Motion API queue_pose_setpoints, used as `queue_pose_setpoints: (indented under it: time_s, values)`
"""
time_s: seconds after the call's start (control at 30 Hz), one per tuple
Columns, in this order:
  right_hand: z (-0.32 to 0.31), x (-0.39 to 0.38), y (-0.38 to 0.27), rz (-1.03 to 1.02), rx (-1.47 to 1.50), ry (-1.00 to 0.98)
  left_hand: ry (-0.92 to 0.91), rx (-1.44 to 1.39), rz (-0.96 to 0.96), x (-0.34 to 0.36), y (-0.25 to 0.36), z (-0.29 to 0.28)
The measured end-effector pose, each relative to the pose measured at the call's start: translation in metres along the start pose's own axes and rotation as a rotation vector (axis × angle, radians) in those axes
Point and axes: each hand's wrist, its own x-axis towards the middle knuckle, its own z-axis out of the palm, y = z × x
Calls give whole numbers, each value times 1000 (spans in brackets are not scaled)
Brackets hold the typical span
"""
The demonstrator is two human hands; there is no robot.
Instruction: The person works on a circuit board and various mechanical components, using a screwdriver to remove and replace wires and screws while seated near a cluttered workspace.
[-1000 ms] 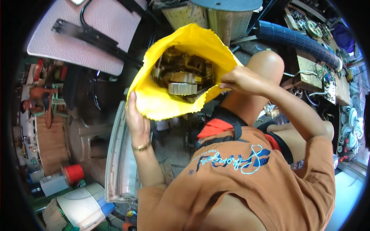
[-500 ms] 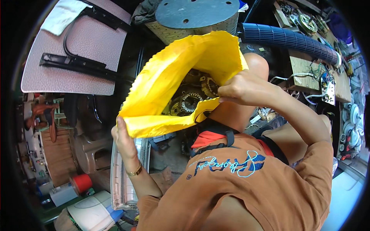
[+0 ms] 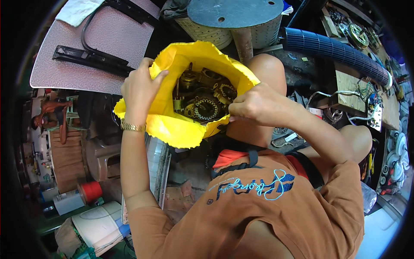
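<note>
A yellow sack (image 3: 177, 131) with a jagged rim stands wide-mouthed in front of my knees. Inside it lie several greasy metal machine parts, among them a toothed ring gear (image 3: 206, 108). My left hand (image 3: 140, 90), with a gold watch band at the wrist, is closed on the sack's left rim, thumb on the inner side and fingers partly hidden behind. On the right, my right hand (image 3: 254, 103) is closed in a fist around the near right rim. The sack's lower part is out of sight.
Beyond the sack stands a drum-like stool with a round grey top (image 3: 235, 13). A pinkish board (image 3: 103, 56) with black brackets is at the left. To the right lie a long dark blue grille (image 3: 336, 49) and a wired circuit board (image 3: 374, 108). Another person (image 3: 51, 116) is at far left.
My left hand has moved from the sack's near left corner up to its left rim. The mouth looks rounder and shows more of the metal parts; my right hand keeps its hold.
</note>
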Motion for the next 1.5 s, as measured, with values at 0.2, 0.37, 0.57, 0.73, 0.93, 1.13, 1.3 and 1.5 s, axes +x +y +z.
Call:
queue_pose_setpoints:
  time_s: [0.2, 0.37, 0.57, 0.73, 0.93, 1.13, 1.3, 1.5]
  values:
    - [6, 6, -3, -2, -26, -10, 135, -752, 179, 43, -88, 22]
    - [22, 12, 1, 24, -72, -95, 212, -1530, 138, 41, -52, 18]
    - [18, 38, -5, 137, -103, -215, 208, -1352, 282, 41, -50, 8]
    - [42, 73, -2, 138, -139, -275, 182, -1036, 361, 21, -33, -4]
    - [57, 120, 16, 231, -4, -646, 177, -957, 334, -2, -49, -5]
    - [54, 173, 65, 360, 156, -665, 96, -1102, 375, -4, -52, -8]
    - [113, 210, 103, 226, -92, -521, 75, -970, 442, 6, -55, -11]
    - [128, 224, 58, 491, 800, 91, 118, -1064, 379, 13, -77, -5]
